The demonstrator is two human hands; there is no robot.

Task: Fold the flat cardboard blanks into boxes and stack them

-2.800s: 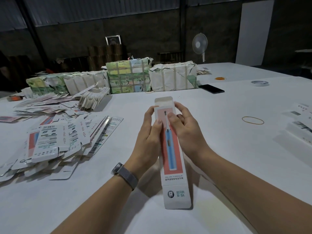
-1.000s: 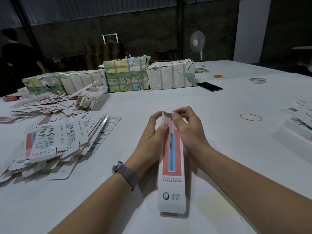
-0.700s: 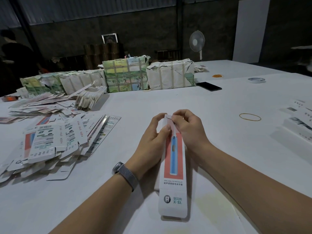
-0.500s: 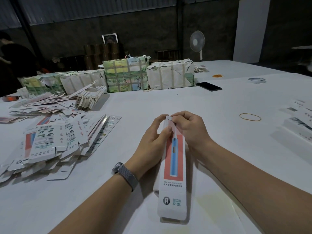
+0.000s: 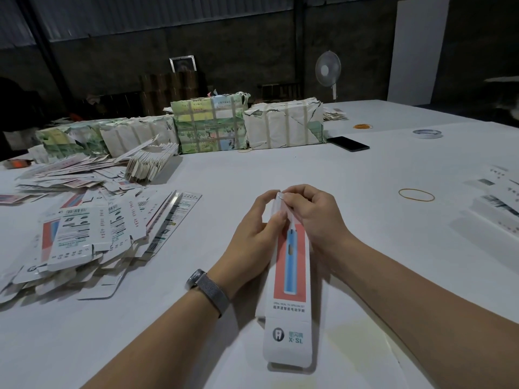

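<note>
A long white toothbrush box [image 5: 289, 279] with a red panel and a blue brush picture lies lengthwise on the white table [image 5: 252, 175], its near end flap open toward me. My left hand [image 5: 254, 231] grips the box's far left side. My right hand [image 5: 309, 214] pinches the far end, its fingers curled over the top flap. A loose heap of flat printed blanks [image 5: 84, 237] spreads over the table to the left. Folded white boxes [image 5: 497, 203] lie at the right edge.
Paper-wrapped bundles [image 5: 207, 124] line the far side of the table. A black phone [image 5: 348, 143], a tape roll [image 5: 427, 133] and rubber bands [image 5: 416, 194] lie to the right. A standing fan [image 5: 328, 70] is behind the table.
The far flap that stood open has been folded down into the box end. Both hands have slid up to that end, and the box has shifted slightly toward me.
</note>
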